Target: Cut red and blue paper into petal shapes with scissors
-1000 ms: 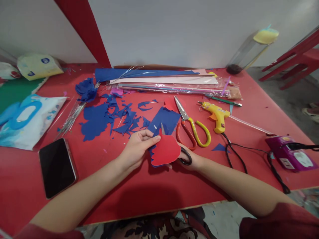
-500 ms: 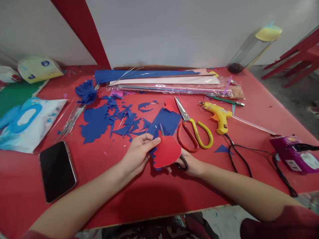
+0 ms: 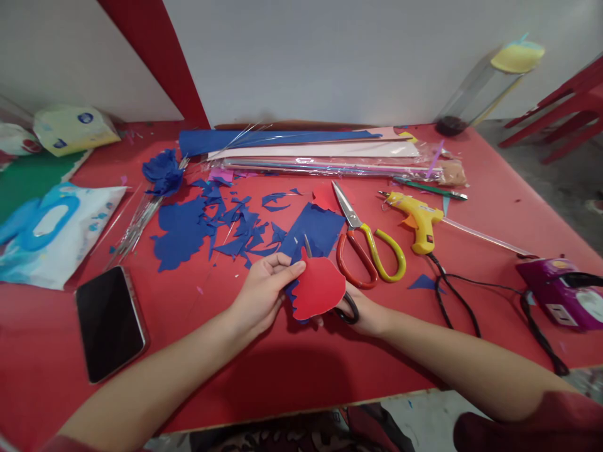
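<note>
My left hand point(image 3: 268, 289) pinches a red scalloped paper cutout point(image 3: 319, 289) together with blue paper point(image 3: 289, 292) lying behind it, thumb on top. Black-handled scissors point(image 3: 349, 309) are in my right hand point(image 3: 367, 314); their blade tips poke out past the upper edge of the red piece. Most of the blades and the right fingers are hidden beneath the paper. Just beyond my hands lies a blue paper sheet point(image 3: 318, 229). Beside it rests a larger pair of scissors point(image 3: 362, 242) with red and yellow handles, slightly spread.
Blue paper scraps point(image 3: 240, 226) lie left of centre, near a blue paper flower point(image 3: 163, 172) and wire stems point(image 3: 139, 229). A phone point(image 3: 110, 323) and wipes pack point(image 3: 56, 232) are at left. Right are a yellow glue gun point(image 3: 417, 216), its black cord, and a purple power box point(image 3: 560, 295).
Both hands keep almost the same pose around the paper and scissors. The view has shifted slightly, so things on the right appear a little further right.
</note>
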`<state>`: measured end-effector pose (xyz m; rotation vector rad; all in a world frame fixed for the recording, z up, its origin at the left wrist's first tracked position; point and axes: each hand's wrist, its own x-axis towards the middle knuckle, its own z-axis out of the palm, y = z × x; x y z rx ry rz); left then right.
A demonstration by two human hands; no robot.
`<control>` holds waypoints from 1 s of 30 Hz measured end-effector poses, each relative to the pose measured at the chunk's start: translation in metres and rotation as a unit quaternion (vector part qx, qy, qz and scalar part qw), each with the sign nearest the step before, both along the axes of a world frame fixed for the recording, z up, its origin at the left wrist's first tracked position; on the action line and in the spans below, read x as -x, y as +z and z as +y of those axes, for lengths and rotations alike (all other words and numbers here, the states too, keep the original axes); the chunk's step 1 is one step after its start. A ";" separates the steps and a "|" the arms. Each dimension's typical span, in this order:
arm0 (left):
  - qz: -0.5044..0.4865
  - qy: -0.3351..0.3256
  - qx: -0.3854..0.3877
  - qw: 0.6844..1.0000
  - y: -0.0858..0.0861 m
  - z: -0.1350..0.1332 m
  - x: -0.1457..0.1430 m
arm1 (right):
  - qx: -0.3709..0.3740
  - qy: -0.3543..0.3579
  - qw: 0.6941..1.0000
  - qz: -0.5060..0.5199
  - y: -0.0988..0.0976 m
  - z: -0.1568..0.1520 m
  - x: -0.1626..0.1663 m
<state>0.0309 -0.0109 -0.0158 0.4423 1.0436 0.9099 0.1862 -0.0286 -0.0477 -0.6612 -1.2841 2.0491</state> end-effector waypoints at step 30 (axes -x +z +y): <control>-0.030 0.011 -0.001 0.999 0.002 -0.001 -0.002 | 0.030 -0.037 0.999 0.024 -0.011 -0.003 0.003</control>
